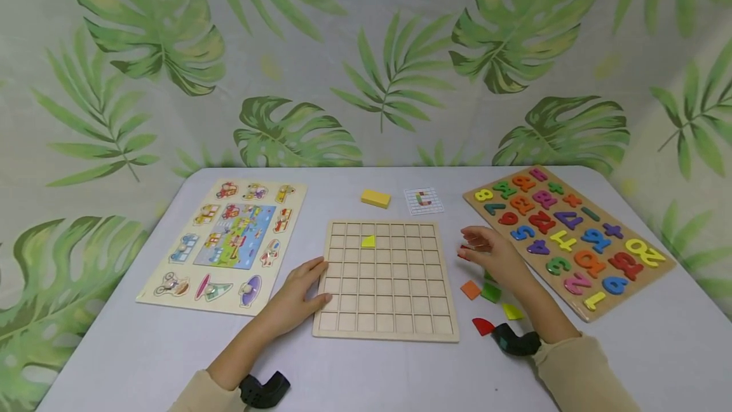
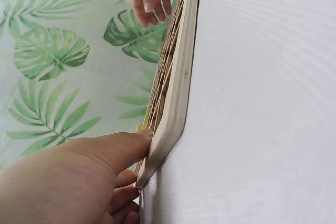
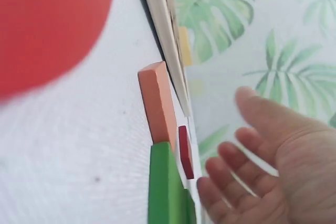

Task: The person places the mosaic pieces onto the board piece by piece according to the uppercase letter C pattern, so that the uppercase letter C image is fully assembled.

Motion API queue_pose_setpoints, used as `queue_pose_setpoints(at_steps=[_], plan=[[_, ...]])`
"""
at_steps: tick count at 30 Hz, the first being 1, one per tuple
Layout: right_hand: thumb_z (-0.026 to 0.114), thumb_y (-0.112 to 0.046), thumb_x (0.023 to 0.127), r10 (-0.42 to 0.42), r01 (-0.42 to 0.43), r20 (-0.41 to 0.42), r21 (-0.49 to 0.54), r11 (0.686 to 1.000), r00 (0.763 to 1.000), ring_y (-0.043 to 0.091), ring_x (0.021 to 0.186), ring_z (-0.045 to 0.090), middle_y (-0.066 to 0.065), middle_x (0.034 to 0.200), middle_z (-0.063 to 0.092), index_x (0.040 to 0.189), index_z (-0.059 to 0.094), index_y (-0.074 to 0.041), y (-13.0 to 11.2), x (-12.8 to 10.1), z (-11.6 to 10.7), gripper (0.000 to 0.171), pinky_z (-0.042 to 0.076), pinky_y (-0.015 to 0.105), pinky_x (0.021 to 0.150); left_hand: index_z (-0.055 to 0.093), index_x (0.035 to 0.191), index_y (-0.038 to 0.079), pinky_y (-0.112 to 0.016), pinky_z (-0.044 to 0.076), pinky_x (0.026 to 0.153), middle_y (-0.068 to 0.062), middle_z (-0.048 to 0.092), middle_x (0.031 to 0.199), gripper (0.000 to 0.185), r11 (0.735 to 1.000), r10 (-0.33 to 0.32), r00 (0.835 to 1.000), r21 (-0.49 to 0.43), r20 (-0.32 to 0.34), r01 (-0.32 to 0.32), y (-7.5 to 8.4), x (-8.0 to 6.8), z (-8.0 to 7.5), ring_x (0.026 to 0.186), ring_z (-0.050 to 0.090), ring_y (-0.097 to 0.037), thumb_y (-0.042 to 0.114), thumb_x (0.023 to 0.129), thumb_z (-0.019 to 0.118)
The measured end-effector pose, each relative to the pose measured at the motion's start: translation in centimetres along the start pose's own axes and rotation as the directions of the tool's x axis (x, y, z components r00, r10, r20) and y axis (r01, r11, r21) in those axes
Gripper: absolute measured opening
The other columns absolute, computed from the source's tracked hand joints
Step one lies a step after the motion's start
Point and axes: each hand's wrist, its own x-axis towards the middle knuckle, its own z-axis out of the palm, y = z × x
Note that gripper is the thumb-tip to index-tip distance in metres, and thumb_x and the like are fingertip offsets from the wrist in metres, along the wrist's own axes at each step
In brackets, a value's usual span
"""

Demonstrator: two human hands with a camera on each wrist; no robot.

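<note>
Two puzzle boards (image 1: 224, 243) (image 1: 569, 237) flanking grid board (image 1: 386, 278)

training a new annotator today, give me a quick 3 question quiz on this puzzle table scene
1. True or false: the left hand rests on the left edge of the grid board.
2. Which piece already sits in a cell of the grid board? A) red quarter circle B) yellow quarter piece C) orange square
3. Fill in: the right hand hovers between the grid board and the ______ board.

Key
1. True; the fingers lie against the board's left rim.
2. B; the yellow quarter piece lies in the board's upper rows.
3. Number; the number board lies to the right, with the loose pieces beside the wrist.
</note>
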Motion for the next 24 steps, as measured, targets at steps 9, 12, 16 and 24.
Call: queue_pose_setpoints(at_steps=[9,12,16,24], plan=[[0.067,-0.023,0.082,0.049,-0.044,0.029,-0.155,0.987,0.998,0.03,0.109,0.044,0.013,0.112,0.051,0.113,0.057,-0.003,2.1,-0.1,0.3,0.038,0.035,0.046,0.093,0.035,0.136,-0.002,-0.048,0.021,0.102,-0.015,0.027,0.142,0.063,1.0,-0.004,1.0,-0.002,-0.001,0.004,0.0,0.0,0.0,0.13,0.02,-0.033,0.02,0.084,0.064],[0.067,-0.021,0.082,0.032,-0.027,0.029,-0.18,0.983,0.999,0.028,0.103,0.046,0.011,0.107,0.053,0.106,0.061,-0.005,2.2,-0.1,0.3,0.031,0.038,0.046,0.09,0.034,0.136,-0.002,-0.048,0.021,0.102,-0.014,0.027,0.143,0.063,1.0,-0.007,1.0,-0.003,0.0,0.007,0.0,0.0,0.0,0.13,0.02,-0.032,0.02,0.084,0.064],[0.067,-0.022,0.082,0.043,-0.036,0.037,-0.177,0.984,0.998,0.027,0.1,0.047,0.011,0.105,0.053,0.106,0.061,-0.005,2.0,-0.1,0.4,0.03,0.04,0.045,0.088,0.034,0.137,-0.001,-0.048,0.021,0.102,-0.013,0.026,0.143,0.064,1.0,-0.01,1.0,-0.001,0.002,0.01,-0.2,0.0,0.1,0.13,0.019,-0.031,0.02,0.085,0.064],[0.063,-0.024,0.085,-0.03,0.027,-0.028,-0.078,0.997,0.999,0.025,0.092,0.052,0.01,0.105,0.057,0.112,0.057,-0.006,-0.6,0.0,0.0,0.033,0.045,0.041,0.078,0.034,0.137,-0.001,-0.047,0.021,0.102,-0.013,0.027,0.143,0.063,1.0,-0.005,1.0,0.006,0.0,0.005,-0.3,0.0,0.2,0.13,0.019,-0.031,0.02,0.085,0.063]])
